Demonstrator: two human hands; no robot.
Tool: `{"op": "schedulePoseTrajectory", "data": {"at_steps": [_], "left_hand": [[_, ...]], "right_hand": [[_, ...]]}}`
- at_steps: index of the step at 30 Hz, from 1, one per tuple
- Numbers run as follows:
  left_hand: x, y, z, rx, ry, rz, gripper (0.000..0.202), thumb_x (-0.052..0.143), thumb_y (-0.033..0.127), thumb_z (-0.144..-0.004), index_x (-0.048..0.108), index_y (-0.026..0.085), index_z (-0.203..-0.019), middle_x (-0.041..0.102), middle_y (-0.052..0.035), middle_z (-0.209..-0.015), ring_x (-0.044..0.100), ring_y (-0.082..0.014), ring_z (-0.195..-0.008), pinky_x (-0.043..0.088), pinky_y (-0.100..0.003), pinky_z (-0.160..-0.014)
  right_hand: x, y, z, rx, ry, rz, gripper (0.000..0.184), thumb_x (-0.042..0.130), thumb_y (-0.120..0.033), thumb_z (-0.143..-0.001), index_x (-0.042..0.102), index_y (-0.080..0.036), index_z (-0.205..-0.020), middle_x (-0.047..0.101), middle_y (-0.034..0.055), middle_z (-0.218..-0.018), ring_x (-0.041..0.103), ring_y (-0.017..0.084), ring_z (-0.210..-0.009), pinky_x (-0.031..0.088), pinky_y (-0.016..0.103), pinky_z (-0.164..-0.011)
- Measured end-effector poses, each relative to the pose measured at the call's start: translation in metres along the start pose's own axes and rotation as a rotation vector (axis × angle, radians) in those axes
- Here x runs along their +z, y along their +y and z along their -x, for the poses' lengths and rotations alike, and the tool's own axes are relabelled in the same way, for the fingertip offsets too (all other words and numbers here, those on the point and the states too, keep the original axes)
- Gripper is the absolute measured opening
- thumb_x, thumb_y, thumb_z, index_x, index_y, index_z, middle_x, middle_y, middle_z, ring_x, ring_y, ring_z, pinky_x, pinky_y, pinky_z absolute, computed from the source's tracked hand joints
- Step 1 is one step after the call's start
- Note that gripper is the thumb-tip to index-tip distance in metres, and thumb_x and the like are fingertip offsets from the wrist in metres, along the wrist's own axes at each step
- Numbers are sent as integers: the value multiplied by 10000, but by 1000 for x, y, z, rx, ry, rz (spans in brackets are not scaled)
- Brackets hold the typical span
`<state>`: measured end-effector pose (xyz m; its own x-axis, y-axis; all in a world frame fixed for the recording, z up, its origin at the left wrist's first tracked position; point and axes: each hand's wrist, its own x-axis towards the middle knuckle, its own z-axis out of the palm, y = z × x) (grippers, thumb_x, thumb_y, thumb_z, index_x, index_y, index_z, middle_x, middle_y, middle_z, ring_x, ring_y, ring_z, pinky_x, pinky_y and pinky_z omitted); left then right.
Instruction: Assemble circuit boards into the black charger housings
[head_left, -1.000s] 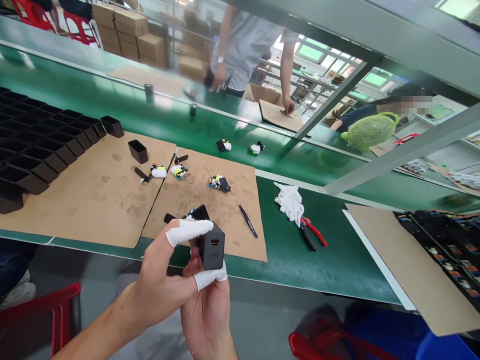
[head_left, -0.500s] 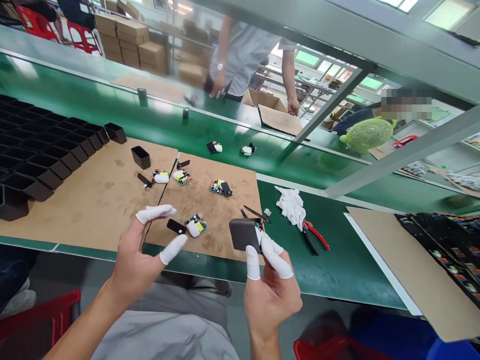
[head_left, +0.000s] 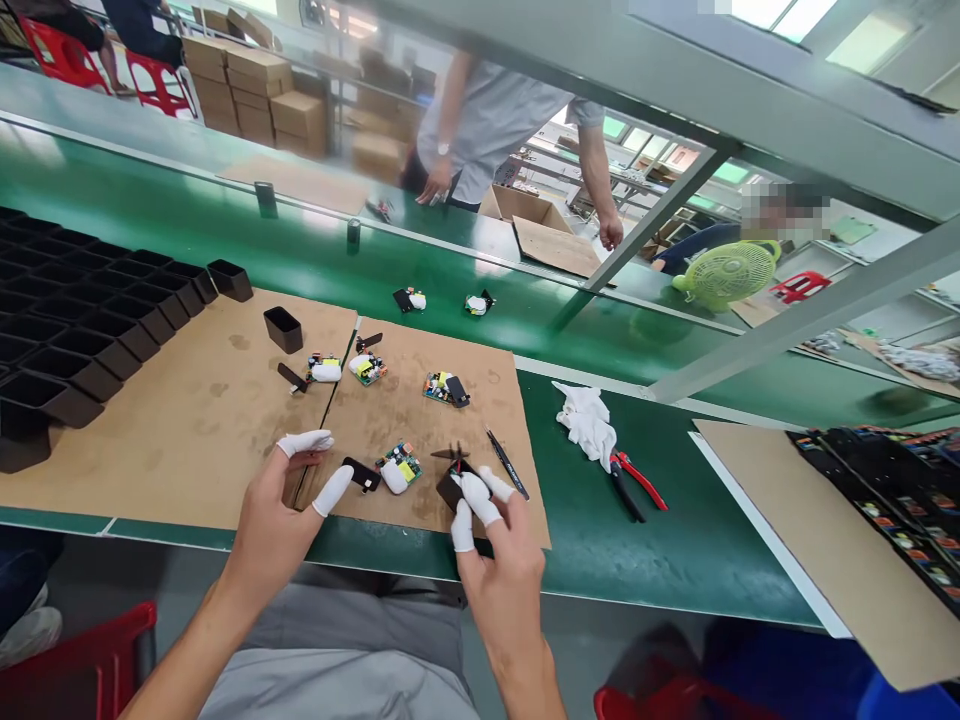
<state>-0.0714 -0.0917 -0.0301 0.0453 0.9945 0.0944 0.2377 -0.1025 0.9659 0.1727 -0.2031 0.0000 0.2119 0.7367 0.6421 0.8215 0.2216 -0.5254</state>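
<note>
My right hand (head_left: 499, 540), with white finger cots, grips a small black plastic case (head_left: 451, 488), held low over the cardboard with its opening tilted upward. Fingers partly cover the case, and its contents are hard to make out. Thin dark prongs (head_left: 450, 454) show at its far edge; what they belong to is unclear. My left hand (head_left: 281, 500), also in finger cots, is open and holds nothing. Just right of it lies a small circuit board (head_left: 400, 466) with a black plate (head_left: 362, 474) attached. Black tweezers (head_left: 508, 464) lie beyond my right hand.
Several boards, one of them (head_left: 446, 388) near the middle, lie on the cardboard (head_left: 217, 430). Rows of black cases (head_left: 97, 330) stand at left, with a single case (head_left: 283, 330) nearby. Red-handled pliers (head_left: 634, 480) and a white cloth (head_left: 586, 420) lie right. A co-worker (head_left: 495, 130) stands opposite.
My right hand has come down and left with the black case, now turned so its opening shows. My left hand has shifted slightly left and stays open. The co-worker's arm has moved right.
</note>
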Motion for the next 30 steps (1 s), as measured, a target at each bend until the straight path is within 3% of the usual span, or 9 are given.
{"op": "schedulePoseTrajectory", "data": {"at_steps": [3, 8, 13, 17, 23, 30], "left_hand": [[-1, -1, 0, 11, 10, -10, 513, 823, 602, -979, 710, 230, -1313, 791, -123, -1307, 778, -323, -1208, 653, -524, -1122], [-1, -2, 1, 27, 7, 1, 481, 824, 584, -983, 714, 242, -1302, 775, -109, -1317, 768, -314, -1205, 650, -503, -1112], [-1, -4, 1, 4, 13, 9, 484, 824, 598, -964, 720, 261, -1296, 772, -100, -1308, 752, -329, -1210, 627, -532, -1116], [-1, -4, 0, 24, 18, -1, 443, 815, 589, -978, 731, 263, -1266, 775, -93, -1276, 748, -327, -1197, 620, -523, -1107], [0, -2, 0, 62, 16, -5, 371, 792, 539, -1018, 730, 264, -1259, 764, -84, -1273, 739, -312, -1204, 611, -493, -1103], [0, -3, 0, 66, 22, -11, 349, 788, 520, -1031, 733, 262, -1259, 769, -81, -1253, 742, -304, -1191, 612, -472, -1091]], "right_hand": [[-3, 5, -3, -28, -33, -8, 504, 714, -54, -1063, 808, -322, -1479, 804, 127, -1295, 846, 249, -1192, 721, 353, -1029], [-10, 4, -4, -42, 10, -18, 573, 722, 1, -1039, 786, -330, -1502, 763, 135, -1381, 832, 252, -1231, 721, 386, -1067], [-4, 3, -4, -71, -21, 12, 475, 687, -5, -1067, 827, -271, -1434, 793, 131, -1235, 855, 248, -1181, 729, 324, -1011], [-7, 2, -3, -74, -1, -1, 526, 714, 38, -1034, 805, -266, -1453, 786, 138, -1320, 831, 257, -1243, 713, 353, -1069], [-3, 6, -3, -80, -1, 56, 387, 709, -9, -1057, 845, -225, -1348, 808, 125, -1201, 851, 228, -1100, 725, 296, -962], [-18, -1, -7, -123, 44, 109, 430, 751, 7, -1023, 836, -242, -1363, 795, 127, -1283, 847, 233, -1126, 729, 310, -976]]}}
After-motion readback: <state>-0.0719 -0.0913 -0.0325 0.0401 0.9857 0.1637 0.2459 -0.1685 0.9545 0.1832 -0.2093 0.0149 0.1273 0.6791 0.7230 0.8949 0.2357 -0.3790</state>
